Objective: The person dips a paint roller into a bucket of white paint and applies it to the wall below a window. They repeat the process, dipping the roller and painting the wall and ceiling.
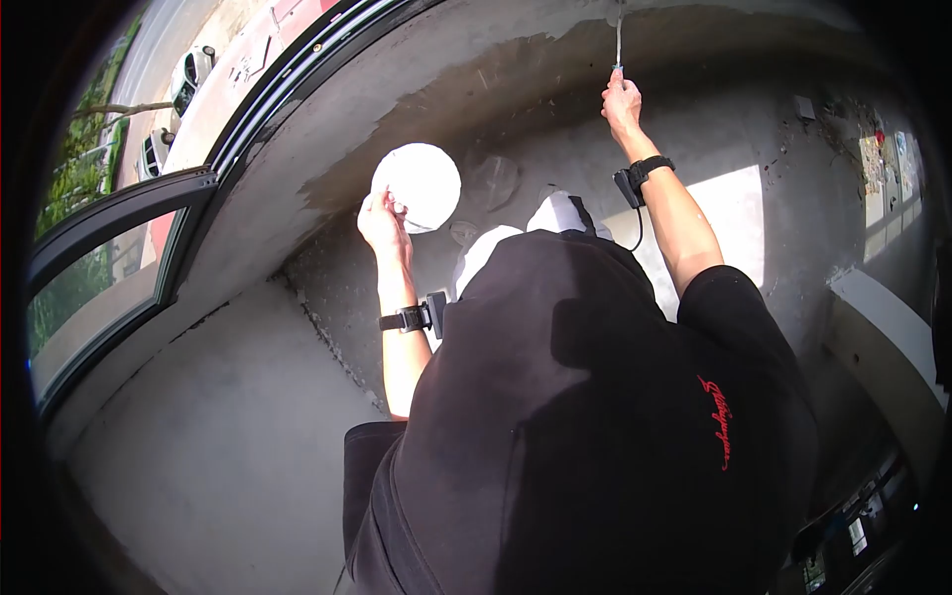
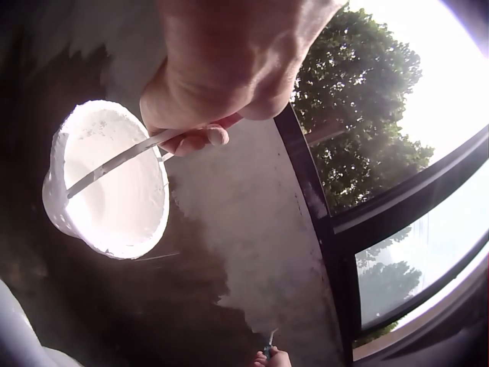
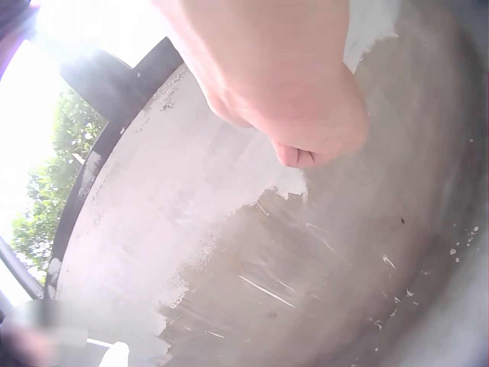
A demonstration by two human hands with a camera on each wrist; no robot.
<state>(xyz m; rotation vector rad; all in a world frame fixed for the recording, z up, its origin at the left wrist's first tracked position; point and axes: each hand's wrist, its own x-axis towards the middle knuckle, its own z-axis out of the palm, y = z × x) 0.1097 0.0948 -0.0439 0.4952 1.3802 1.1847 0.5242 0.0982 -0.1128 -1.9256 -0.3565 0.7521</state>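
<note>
A white bucket with whitish residue round its rim hangs from its handle in my left hand. The fingers are curled round that handle, and the inside of the bucket is white. In the head view the bucket is a bright disc beside the left hand. My right hand reaches out to the wall, gripping a slim tool with a teal handle and a thin pale end; I cannot tell its kind. In the right wrist view the hand hides the tool.
The wall is pale near the window and darker brown-grey lower down, with a ragged border between. A dark window frame runs along the left; cars stand outside. Sunlight falls on the grey floor right of my legs.
</note>
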